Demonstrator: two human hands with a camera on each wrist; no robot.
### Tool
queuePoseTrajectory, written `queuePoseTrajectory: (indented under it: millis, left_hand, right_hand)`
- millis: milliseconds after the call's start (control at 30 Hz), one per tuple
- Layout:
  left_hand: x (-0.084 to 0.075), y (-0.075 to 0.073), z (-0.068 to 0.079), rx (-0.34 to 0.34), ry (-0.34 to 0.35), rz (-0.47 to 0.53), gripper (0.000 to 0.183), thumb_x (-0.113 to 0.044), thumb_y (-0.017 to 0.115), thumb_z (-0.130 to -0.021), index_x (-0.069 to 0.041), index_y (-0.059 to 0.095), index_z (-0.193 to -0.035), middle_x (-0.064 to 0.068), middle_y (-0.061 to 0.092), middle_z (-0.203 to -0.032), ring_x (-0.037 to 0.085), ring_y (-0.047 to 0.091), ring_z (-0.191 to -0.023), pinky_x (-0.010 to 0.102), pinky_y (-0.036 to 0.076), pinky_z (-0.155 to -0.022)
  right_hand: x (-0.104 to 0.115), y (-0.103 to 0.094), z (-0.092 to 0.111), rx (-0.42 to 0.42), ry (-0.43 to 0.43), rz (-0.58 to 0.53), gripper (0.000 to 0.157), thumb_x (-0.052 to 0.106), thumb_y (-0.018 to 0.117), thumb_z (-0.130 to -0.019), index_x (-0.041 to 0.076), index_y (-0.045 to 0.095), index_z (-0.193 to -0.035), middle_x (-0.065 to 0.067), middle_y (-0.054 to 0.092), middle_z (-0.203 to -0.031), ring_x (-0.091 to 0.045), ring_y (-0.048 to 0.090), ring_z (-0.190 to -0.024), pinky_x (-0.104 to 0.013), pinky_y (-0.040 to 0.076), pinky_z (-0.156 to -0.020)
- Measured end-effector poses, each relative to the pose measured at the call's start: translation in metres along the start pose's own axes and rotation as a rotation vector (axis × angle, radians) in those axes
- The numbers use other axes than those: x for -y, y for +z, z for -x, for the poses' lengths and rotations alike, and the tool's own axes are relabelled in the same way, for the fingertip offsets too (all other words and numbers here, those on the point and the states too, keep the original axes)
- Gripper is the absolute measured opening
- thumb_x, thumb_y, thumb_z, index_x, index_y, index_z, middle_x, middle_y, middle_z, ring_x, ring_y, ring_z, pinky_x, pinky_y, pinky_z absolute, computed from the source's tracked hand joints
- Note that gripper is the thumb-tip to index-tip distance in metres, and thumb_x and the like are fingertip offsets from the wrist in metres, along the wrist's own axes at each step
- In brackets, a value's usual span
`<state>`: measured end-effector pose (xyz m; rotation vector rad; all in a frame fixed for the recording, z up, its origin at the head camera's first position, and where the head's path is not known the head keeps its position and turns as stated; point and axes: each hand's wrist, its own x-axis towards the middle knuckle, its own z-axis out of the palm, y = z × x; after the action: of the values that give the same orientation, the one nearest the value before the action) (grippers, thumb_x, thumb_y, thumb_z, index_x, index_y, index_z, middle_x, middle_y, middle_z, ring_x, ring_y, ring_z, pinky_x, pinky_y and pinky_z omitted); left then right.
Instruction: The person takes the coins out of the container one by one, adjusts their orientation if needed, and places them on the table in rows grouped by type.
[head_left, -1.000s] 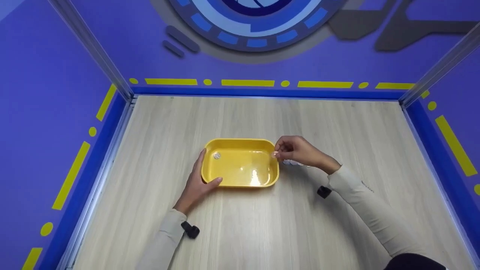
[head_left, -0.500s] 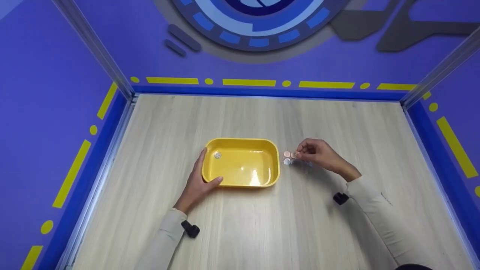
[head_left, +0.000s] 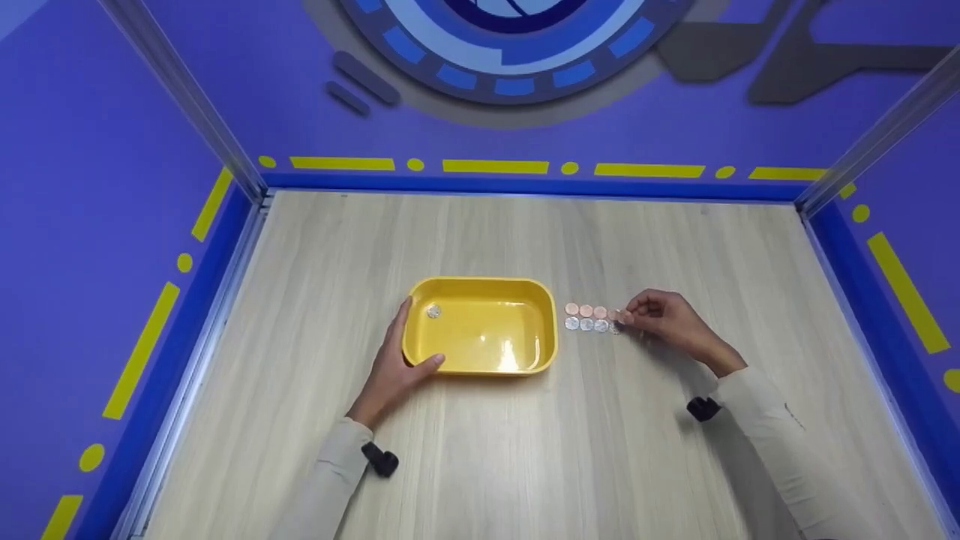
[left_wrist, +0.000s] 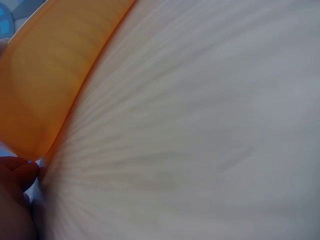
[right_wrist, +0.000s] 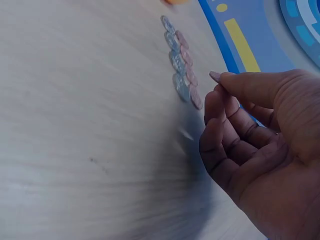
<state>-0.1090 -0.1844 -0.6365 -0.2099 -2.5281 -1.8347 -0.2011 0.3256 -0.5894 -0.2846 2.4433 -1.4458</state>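
A yellow plastic tub [head_left: 480, 281] stands on the table with one silver coin [head_left: 433, 311] on its floor at the far left. My left hand [head_left: 397, 364] holds the tub's near left corner, thumb at the near rim and fingers along the left wall. Right of the tub lie a row of copper coins [head_left: 586, 310] and, nearer me, a row of silver coins [head_left: 587, 325]. My right hand [head_left: 675, 326] is at the right end of these rows. Between its thumb and index finger it pinches a copper coin [right_wrist: 215, 76], raised off the table in the right wrist view.
The pale wooden table [head_left: 480, 450] is bounded by purple-blue panels [head_left: 495, 135] with yellow marks at the back and both sides. A black wrist camera [head_left: 381, 460] sits on the left sleeve, another black wrist camera [head_left: 703, 408] on the right.
My right hand has moved right, from the tub's right rim, over the coins, to the right end of the rows, uncovering more coins. The left hand and the tub stay put.
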Motion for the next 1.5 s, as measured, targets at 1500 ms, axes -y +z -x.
queuePoseTrajectory:
  millis: [1500]
  left_hand:
    - [-0.001,0.001,-0.002,0.011,-0.014,-0.028,0.113,-0.038,0.086,-0.093,-0.026,0.013,-0.179,0.008,0.022,-0.182,0.032,0.036,-0.160,0.057,0.030,-0.126]
  right_hand:
    - [-0.002,0.015,-0.002,-0.199,-0.026,0.242,0.012,0.006,0.078,-0.103,-0.003,0.077,-0.111,-0.014,0.075,-0.098,-0.021,0.062,-0.084,-0.021,0.048,-0.070]
